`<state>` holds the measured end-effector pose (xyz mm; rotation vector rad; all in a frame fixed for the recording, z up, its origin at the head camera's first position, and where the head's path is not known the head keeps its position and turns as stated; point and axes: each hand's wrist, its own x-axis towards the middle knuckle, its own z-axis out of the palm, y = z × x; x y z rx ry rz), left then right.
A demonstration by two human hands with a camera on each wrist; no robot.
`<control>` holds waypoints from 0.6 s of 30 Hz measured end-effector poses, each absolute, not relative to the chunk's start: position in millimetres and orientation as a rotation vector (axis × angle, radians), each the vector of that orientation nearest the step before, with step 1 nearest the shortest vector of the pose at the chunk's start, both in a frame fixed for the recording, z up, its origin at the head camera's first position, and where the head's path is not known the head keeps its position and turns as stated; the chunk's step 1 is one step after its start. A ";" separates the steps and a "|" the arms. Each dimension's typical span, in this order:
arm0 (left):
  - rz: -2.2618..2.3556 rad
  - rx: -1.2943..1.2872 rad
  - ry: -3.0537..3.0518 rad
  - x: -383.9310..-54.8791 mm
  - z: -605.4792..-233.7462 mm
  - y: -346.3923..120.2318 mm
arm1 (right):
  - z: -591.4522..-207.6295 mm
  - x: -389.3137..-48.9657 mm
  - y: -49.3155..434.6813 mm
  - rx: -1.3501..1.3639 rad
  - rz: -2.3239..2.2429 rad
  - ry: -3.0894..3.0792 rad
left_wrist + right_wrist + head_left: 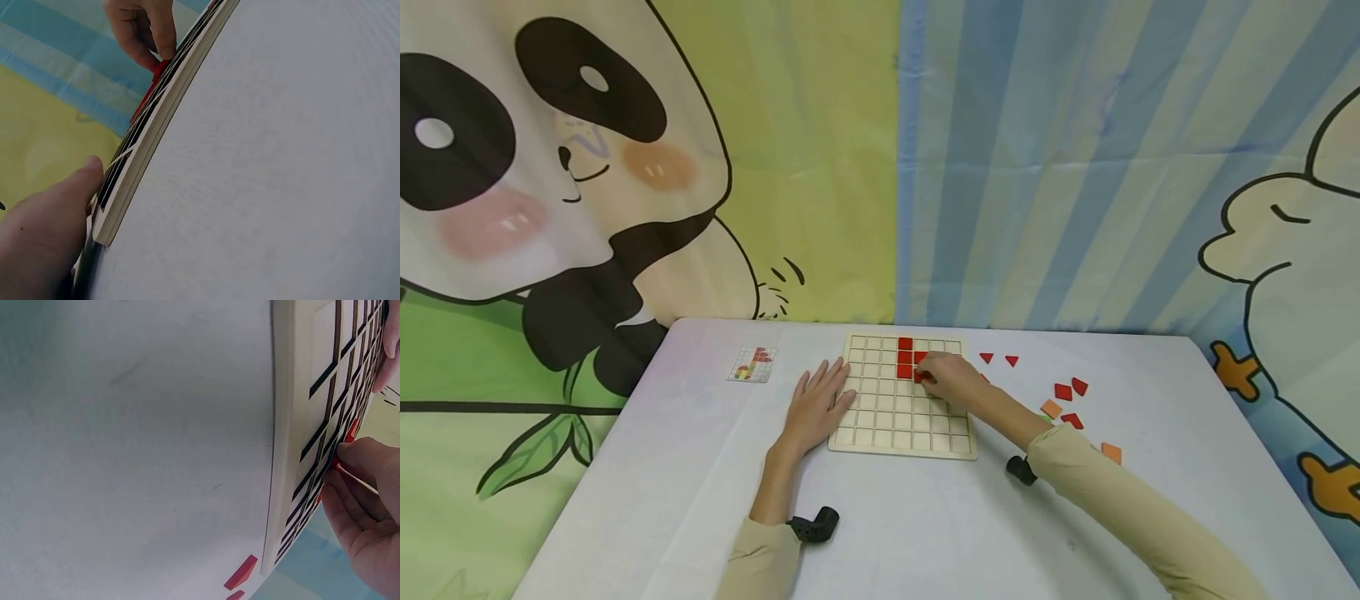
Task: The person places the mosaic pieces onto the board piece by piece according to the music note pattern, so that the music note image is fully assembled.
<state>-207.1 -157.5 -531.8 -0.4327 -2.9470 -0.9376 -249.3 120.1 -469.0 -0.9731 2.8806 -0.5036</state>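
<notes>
A pale wooden grid board [880, 425] lies on the table, with several red square tiles [905, 358] set in its upper middle cells. My right hand [953, 379] is over the board's right half, thumb and fingers pinching a red tile [336, 462] at a cell beside the placed ones. In the right wrist view the tile is mostly covered by the fingertips, so its exact shape is hidden. My left hand [817, 408] rests with its fingers extended along the board's left edge; its thumb [92, 172] lies by the rim in the left wrist view.
A small printed pattern card [752, 364] lies left of the board. To the right are scattered loose pieces: red triangles [1012, 361], red tiles [1063, 392], orange squares [1111, 452] and a partly hidden green piece. Printed curtains hang behind the white table [910, 525].
</notes>
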 end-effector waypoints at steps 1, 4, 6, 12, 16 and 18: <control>-0.941 -0.433 -2.945 -207.1 -531.8 -157.5 | -469.4 -249.6 120.0 -0.967 -0.500 2.880; -0.944 -0.428 -2.962 -207.3 -531.5 -157.8 | -470.2 -251.3 119.1 -0.949 -0.477 2.884; -0.936 -0.428 -2.973 -207.3 -531.1 -158.1 | -470.6 -252.6 118.0 -0.945 -0.467 2.883; -0.913 -0.420 -2.982 -207.3 -530.2 -158.5 | -469.6 -254.4 115.8 -0.923 -0.492 2.869; -0.899 -0.427 -2.979 -206.9 -531.3 -157.3 | -467.3 -254.1 115.3 -0.875 -0.500 2.848; -0.893 -0.430 -2.979 -206.5 -532.0 -156.8 | -466.5 -253.9 115.3 -0.862 -0.488 2.845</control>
